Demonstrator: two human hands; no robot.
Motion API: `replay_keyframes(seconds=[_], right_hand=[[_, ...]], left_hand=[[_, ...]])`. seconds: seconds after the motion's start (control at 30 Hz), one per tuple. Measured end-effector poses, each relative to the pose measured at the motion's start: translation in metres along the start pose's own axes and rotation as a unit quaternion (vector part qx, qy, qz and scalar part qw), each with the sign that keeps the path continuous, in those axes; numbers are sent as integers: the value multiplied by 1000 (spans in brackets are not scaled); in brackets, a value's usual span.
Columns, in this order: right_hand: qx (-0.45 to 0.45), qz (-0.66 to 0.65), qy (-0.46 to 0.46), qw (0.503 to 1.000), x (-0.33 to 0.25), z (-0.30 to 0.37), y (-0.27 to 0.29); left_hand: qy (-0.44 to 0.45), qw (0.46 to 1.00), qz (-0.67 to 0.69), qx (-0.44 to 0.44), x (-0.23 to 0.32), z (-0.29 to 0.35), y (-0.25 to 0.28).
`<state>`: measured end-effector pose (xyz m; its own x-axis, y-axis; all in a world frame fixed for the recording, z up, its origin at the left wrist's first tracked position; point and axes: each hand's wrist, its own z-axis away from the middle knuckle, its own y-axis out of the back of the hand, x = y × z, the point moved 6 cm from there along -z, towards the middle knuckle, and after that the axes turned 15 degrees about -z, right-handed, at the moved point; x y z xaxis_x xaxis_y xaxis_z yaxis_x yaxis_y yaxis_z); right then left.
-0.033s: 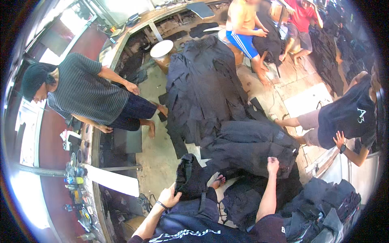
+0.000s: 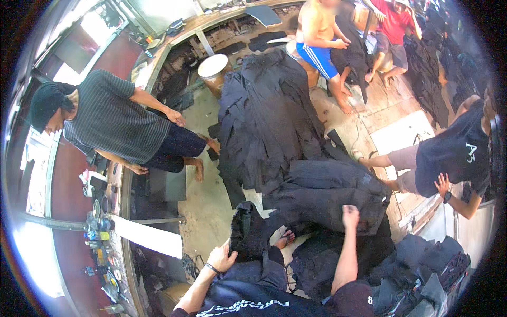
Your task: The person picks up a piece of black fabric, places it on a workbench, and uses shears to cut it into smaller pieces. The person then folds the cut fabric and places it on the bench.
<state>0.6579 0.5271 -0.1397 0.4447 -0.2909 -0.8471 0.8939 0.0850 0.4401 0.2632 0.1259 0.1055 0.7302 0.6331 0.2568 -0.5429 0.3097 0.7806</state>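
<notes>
Left hand: clamped on a bunched black cloth, which is held up before the body, left of the middle, above the floor. Right hand: fingers curled together over a spread black garment; whether fabric is pinched cannot be told. Floor: pale and stained, covered along its middle by a large heap of dark fabric; a white sheet is laid at the right. Lower right: a stack of dark pieces. Far side: a white-topped drum and a wooden counter, on which a dark board is placed. Left: small bottles and jars are lined along a bench. Four other people are seen around the room.
</notes>
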Motion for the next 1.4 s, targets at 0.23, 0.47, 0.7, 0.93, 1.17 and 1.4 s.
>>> replay_keyframes(seconds=[0.23,0.47,0.7,0.93,1.17,1.4], right_hand=[[-548,-23,71,833,-208,274,-275],[-539,-126,1,833,-270,260,-319],[-287,-84,151,942,-385,166,-327],[-226,-99,267,932,-541,168,-442],[-171,-152,147,962,-597,111,-483],[-270,36,119,955,-552,60,-580]], left_hand=[[-69,997,8,20,16,-32,11],[-51,969,242,-26,-38,-88,51],[86,950,181,238,-138,-251,195],[-154,901,102,394,-116,-288,383],[-241,954,46,170,-93,-338,392],[-239,965,-96,-53,-132,-392,340]])
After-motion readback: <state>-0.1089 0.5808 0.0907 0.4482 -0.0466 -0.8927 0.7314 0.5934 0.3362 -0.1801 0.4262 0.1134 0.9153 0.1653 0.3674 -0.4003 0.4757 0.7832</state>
